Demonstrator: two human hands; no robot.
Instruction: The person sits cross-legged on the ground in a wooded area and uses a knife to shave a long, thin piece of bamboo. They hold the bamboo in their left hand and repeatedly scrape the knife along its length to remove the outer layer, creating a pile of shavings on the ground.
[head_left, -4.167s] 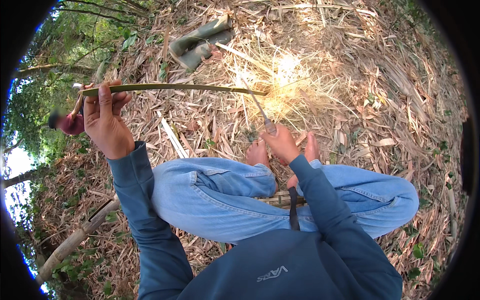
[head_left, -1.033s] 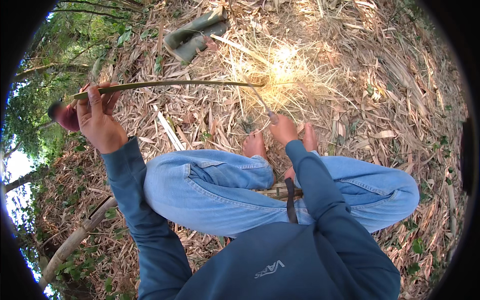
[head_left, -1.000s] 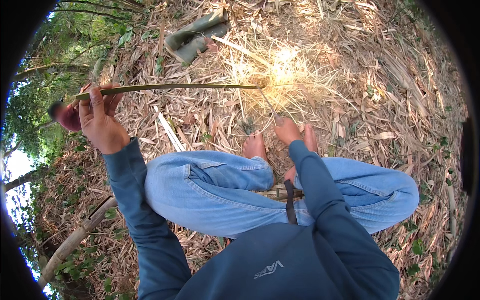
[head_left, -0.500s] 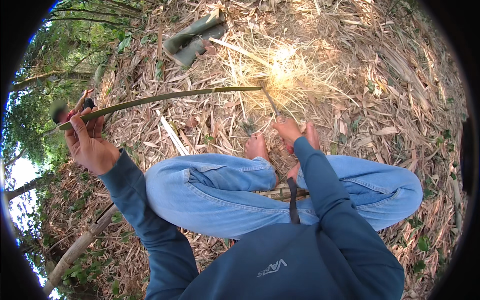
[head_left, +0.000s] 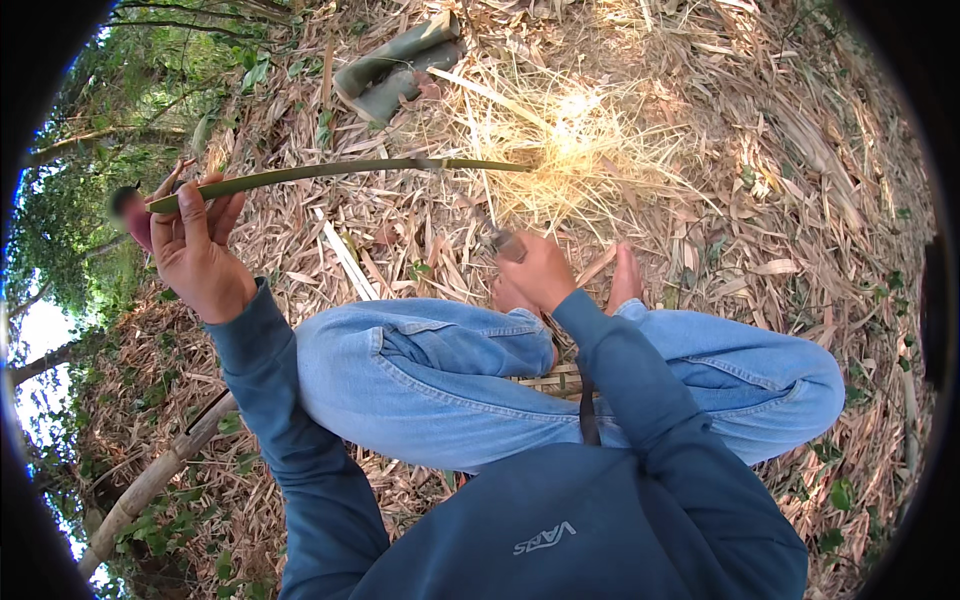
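Observation:
A long, thin green bamboo strip (head_left: 340,169) stretches from the left toward the middle, bowing slightly upward. Its left end is pinched between the thumb and fingers of my left hand (head_left: 205,262). The far end lies over a pile of pale shavings (head_left: 590,150). Low in front of my feet, my right hand (head_left: 543,272) is wrapped round the handle of a knife (head_left: 509,245). The knife's blade points up and left, blurred against the dry leaves, and is apart from the strip.
Green rubber boots (head_left: 395,68) lie beyond the strip. Pale split strips (head_left: 346,258) lie on the leaf litter near my left knee. A wooden pole (head_left: 160,475) slants at lower left. Another person (head_left: 133,215) is at far left, behind my left hand. My bare feet (head_left: 624,275) flank my right hand.
My right hand has drawn the knife left and back, away from the strip's far end it was touching. My left hand has shifted slightly right with the strip.

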